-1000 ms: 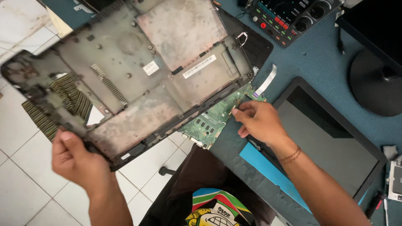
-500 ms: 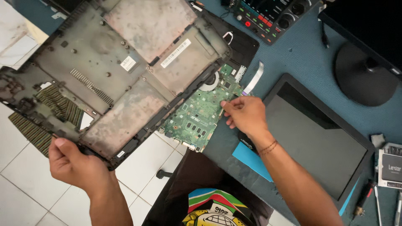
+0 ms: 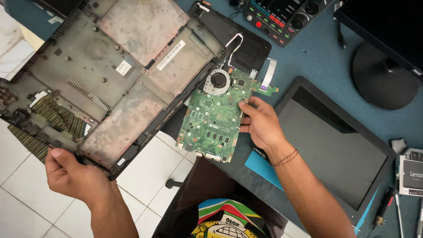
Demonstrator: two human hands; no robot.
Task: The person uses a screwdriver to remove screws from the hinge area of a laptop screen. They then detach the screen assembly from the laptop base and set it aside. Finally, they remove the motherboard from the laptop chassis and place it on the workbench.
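Note:
My left hand point(image 3: 72, 176) grips the near edge of a large dusty grey laptop bottom cover point(image 3: 119, 75) and holds it tilted up, away from the desk. My right hand point(image 3: 261, 122) holds the right edge of a green motherboard point(image 3: 213, 121) lying at the desk's front edge. The board carries a round fan point(image 3: 217, 81) at its far end and a white ribbon cable point(image 3: 267, 72) beside it.
A black laptop screen panel point(image 3: 335, 145) lies right of my right hand on the blue desk point(image 3: 317, 53). A black laptop part point(image 3: 246, 44), an instrument with knobs point(image 3: 286, 15) and a monitor stand point(image 3: 383, 75) sit further back. Small tools point(image 3: 383, 205) lie at the right edge. White floor tiles point(image 3: 141, 167) are below.
The cover has swung up and left in my left hand, uncovering most of the green motherboard and its fan. My right hand stays on the board's edge.

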